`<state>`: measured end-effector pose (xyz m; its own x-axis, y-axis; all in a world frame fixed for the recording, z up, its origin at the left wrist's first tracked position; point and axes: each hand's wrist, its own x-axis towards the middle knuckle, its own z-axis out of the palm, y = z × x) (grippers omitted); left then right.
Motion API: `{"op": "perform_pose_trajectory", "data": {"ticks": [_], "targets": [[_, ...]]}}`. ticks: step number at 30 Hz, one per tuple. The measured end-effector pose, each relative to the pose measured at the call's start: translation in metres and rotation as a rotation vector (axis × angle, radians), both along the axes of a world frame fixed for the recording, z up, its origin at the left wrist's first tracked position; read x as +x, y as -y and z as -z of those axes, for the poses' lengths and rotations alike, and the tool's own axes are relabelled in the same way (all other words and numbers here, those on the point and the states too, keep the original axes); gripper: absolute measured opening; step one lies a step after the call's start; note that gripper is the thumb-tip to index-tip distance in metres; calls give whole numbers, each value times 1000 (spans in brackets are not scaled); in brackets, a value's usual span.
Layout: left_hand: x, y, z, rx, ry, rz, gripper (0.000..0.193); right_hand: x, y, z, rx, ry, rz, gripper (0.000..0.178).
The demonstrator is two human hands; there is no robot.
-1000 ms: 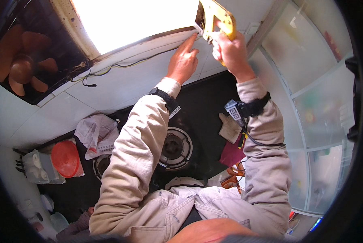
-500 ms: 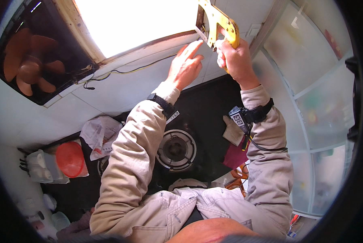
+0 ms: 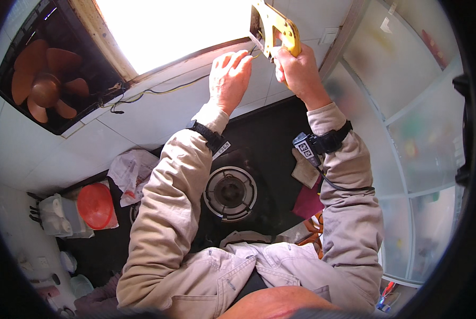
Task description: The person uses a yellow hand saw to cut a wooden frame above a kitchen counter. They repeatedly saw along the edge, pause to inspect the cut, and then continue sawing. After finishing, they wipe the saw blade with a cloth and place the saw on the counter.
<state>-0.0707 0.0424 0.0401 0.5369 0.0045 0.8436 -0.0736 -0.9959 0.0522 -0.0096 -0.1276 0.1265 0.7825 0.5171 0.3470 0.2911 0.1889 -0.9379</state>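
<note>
My right hand (image 3: 300,72) is wrapped round the handle of a yellow hacksaw (image 3: 288,29), held upright by the lower right corner of the bright window. Its frame runs up to the top edge of the view, and a grey strip like the blade (image 3: 256,42) shows beside the corner of the wooden window frame (image 3: 195,57). To the left, my left hand (image 3: 230,77) is closed at the sill, its fingertips pinching a thin yellow-and-black cable (image 3: 163,92) just short of the saw. My palm hides part of the cable.
A brown-bladed fan (image 3: 45,89) sits in the wall at left. Below are a black counter with a gas burner (image 3: 230,193), a red lid (image 3: 95,205), a plastic bag (image 3: 132,173) and a cloth (image 3: 305,169). Frosted sliding doors (image 3: 418,138) stand at right.
My left hand has turned, its outstretched fingers curling in at the cable. My right hand and the hacksaw appear slightly further left; the whole view has shifted a little.
</note>
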Motion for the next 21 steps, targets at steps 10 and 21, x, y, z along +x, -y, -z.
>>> {"op": "perform_pose_trajectory", "data": {"ticks": [10, 21], "targets": [[31, 33, 47, -1569, -25, 402, 29, 2, 1, 5, 4, -16, -7, 16], [80, 42, 81, -2577, 474, 1377, 14, 2, 5, 5, 25, -39, -18, 15]]}}
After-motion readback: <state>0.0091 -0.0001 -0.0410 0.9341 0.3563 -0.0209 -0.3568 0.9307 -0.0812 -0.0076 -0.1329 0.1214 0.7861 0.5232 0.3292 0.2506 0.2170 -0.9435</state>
